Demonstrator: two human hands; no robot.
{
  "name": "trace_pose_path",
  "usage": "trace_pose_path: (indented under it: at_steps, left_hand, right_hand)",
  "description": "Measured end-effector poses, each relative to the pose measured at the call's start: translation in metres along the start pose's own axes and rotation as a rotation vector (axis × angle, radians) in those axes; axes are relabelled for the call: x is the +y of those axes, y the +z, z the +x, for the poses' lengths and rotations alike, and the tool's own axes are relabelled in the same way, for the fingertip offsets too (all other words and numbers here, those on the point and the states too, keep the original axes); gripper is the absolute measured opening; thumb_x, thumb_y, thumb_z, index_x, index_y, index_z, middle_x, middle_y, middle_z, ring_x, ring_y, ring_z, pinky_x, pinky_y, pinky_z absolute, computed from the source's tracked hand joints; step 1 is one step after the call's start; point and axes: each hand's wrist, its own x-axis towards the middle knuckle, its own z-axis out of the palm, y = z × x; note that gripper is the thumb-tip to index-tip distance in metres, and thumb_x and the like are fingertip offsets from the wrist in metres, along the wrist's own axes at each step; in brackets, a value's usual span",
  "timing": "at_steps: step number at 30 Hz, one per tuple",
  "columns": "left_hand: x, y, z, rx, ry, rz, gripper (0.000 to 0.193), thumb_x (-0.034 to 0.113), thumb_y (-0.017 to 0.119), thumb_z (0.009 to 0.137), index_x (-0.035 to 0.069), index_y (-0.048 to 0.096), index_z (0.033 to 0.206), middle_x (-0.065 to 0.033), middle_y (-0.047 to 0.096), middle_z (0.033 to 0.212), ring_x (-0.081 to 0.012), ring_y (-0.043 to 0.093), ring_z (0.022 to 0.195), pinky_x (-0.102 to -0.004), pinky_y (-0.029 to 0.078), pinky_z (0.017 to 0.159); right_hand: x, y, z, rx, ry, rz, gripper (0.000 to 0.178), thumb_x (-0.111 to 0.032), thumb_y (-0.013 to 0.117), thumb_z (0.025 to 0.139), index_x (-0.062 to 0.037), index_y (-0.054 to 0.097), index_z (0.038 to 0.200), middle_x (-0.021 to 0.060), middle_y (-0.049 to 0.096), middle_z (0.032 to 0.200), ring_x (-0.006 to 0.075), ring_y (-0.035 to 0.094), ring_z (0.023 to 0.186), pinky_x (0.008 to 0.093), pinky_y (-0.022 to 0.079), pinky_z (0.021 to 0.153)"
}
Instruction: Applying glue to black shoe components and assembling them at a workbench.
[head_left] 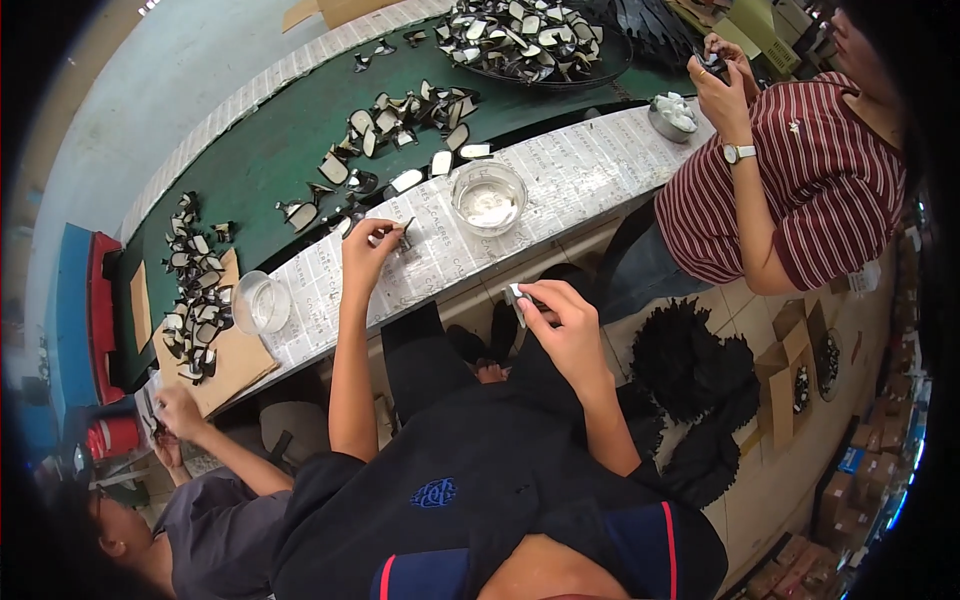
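Note:
My left hand [368, 254] is above the paper-covered edge of the bench, its thumb and fingers pinched together. A small dark sliver [407, 226] shows at the fingertips; its kind is unclear. My right hand [566, 322] is in front of my body, off the bench, gripping a small white-and-grey piece [517, 293] between thumb and fingers. Just beyond my left hand lie several glossy black curved pieces with cream oval faces [361, 181]. A round clear bowl [489, 198] with pale contents stands between my hands on the bench edge.
A co-worker [775, 180] in a striped shirt handles a dark piece at right; another person [225, 520] works at lower left. More black pieces fill a large tray [520, 45]. A second clear bowl [262, 303] and cardboard [245, 375] lie left. Black ruffled material [695, 365] covers floor at right.

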Motion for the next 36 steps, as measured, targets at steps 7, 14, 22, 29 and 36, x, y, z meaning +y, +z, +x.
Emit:
trace_pose_path:
  at_steps: [7,14,22,29,36]
  left_hand:
    - [0.046,0.008,-0.052,0.161,-0.387,-1.257,0.032,0.022,0.061,0.1,-0.005,0.06,0.118,-0.0118,0.069,0.11,-0.027,0.07,0.1,-0.0308,0.058,0.083]
    - [0.051,0.009,-0.107,-0.03,-0.546,-1.201,0.031,0.022,0.052,0.106,-0.005,0.056,0.119,-0.0126,0.067,0.115,-0.0302,0.068,0.108,-0.035,0.059,0.093]
    - [0.065,0.012,-0.132,-0.117,-0.588,-1.101,0.026,0.015,0.062,0.1,-0.001,0.059,0.121,-0.0067,0.066,0.108,-0.0198,0.069,0.102,-0.028,0.058,0.083]
    - [0.082,0.016,-0.13,-0.183,-0.529,-1.124,0.028,0.017,0.063,0.1,-0.001,0.06,0.122,-0.0069,0.069,0.107,-0.0194,0.07,0.099,-0.0284,0.058,0.081]
    - [0.091,0.019,-0.13,-0.229,-0.525,-1.189,0.03,0.014,0.06,0.101,-0.003,0.058,0.125,-0.0116,0.069,0.116,-0.0215,0.07,0.104,-0.031,0.058,0.085]
  right_hand:
    - [0.001,0.004,0.004,-0.021,0.02,-0.039,0.02,-0.004,0.069,0.092,0.0037,0.07,0.111,0.011,0.067,0.106,0.014,0.068,0.084,0.0257,0.059,0.071]
    - [0.001,0.012,0.008,-0.002,0.05,0.059,0.023,0.0,0.068,0.092,0.0043,0.067,0.114,0.0102,0.066,0.114,0.0138,0.068,0.091,0.0263,0.059,0.076]
    - [-0.004,0.011,0.019,0.02,0.061,0.097,0.019,-0.001,0.068,0.093,0.0041,0.069,0.112,0.0098,0.066,0.111,0.0116,0.066,0.089,0.024,0.057,0.075]
    - [-0.022,0.032,0.009,-0.043,-0.217,-0.075,0.023,-0.001,0.073,0.086,0.0005,0.07,0.109,0.0148,0.065,0.109,0.0236,0.07,0.085,0.0308,0.058,0.072]
    - [-0.01,0.049,0.0,-0.009,-0.501,-0.366,0.026,-0.005,0.074,0.085,-0.0018,0.068,0.11,0.0143,0.064,0.109,0.0284,0.07,0.083,0.0338,0.059,0.067]
